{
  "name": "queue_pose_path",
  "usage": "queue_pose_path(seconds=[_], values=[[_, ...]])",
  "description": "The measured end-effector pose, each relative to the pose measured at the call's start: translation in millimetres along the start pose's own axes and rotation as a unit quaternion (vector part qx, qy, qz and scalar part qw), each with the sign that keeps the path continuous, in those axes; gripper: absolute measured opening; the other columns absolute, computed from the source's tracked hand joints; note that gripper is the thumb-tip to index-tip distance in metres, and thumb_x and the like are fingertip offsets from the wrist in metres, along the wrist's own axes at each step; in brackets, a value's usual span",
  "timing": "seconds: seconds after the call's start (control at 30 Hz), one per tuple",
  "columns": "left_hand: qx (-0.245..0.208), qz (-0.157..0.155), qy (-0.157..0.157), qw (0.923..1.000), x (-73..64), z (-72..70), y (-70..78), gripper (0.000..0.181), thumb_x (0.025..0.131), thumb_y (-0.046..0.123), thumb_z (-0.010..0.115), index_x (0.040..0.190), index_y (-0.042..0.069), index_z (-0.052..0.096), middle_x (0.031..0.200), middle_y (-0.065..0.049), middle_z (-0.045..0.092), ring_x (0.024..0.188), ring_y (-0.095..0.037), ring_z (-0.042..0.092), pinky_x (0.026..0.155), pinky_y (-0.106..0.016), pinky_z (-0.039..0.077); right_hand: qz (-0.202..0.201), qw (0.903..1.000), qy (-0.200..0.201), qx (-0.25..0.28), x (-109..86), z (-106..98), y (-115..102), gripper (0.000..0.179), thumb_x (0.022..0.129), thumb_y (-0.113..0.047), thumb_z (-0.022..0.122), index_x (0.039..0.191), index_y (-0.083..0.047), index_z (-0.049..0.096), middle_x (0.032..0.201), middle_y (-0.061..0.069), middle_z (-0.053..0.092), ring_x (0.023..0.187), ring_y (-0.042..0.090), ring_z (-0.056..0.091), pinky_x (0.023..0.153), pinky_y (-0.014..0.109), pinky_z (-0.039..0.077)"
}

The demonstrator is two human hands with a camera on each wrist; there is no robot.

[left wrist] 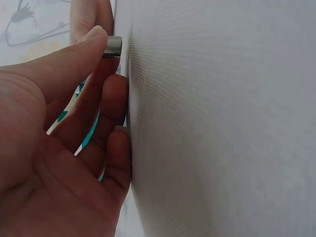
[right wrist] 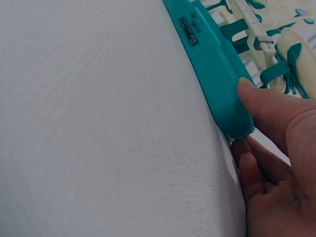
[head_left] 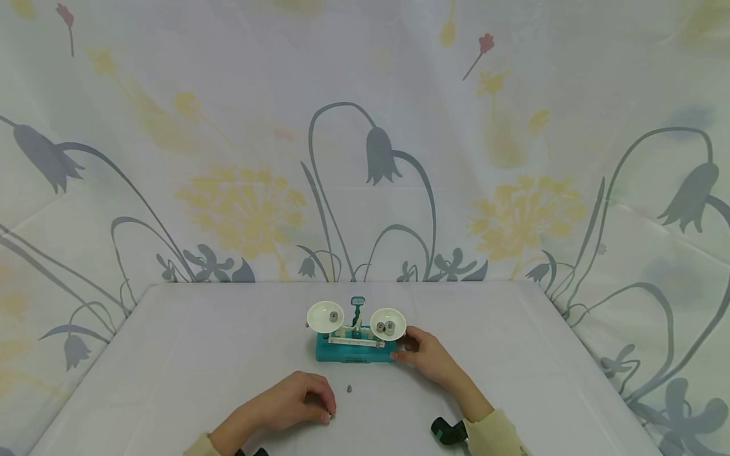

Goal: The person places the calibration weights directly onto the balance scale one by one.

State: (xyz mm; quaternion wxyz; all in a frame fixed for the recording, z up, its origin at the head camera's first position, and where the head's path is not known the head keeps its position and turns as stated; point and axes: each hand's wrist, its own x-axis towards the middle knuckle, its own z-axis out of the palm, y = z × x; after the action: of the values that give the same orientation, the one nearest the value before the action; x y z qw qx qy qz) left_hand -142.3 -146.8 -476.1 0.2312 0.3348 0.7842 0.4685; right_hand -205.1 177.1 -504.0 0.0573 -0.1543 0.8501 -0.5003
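A teal balance scale (head_left: 325, 353) with two cream pans stands on the table. One grey metal weight (head_left: 334, 316) lies in its left pan (head_left: 319, 317); two weights (head_left: 390, 327) sit in the right pan (head_left: 386, 313). My right hand (head_left: 431, 361) grips the right end of the scale's base (right wrist: 224, 94), thumb on the front side. In front of the scale, my left hand (head_left: 289, 402) pinches a small cylindrical metal weight (left wrist: 114, 46) close to the tabletop, its other fingers resting against the cloth.
Another small weight (head_left: 349, 388) stands on the white-covered table (head_left: 199, 354) between the left hand and the scale. A flower-patterned curtain (head_left: 365, 209) rises behind the table and along both sides. A black device (head_left: 447, 432) shows by the right sleeve.
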Motion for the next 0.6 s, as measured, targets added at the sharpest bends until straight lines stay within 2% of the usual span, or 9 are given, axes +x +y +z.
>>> queue_pose_path(seconds=[0.6], values=[[0.006,-0.013,0.015,0.9998,-4.5,-9.3,4.9,0.006,0.089,0.012,0.074,0.093,0.017,0.073,0.094,0.001,0.068,0.087,-0.008,0.059,0.078,-0.025,0.050,-0.001,1.0000,-0.001,0.002,-0.7,-0.1,-2.6,0.049,0.084,-0.019,0.079,0.127,-0.002,0.061,0.120,0.008,0.065,0.109,0.024,0.059,0.097,0.044,0.048]])
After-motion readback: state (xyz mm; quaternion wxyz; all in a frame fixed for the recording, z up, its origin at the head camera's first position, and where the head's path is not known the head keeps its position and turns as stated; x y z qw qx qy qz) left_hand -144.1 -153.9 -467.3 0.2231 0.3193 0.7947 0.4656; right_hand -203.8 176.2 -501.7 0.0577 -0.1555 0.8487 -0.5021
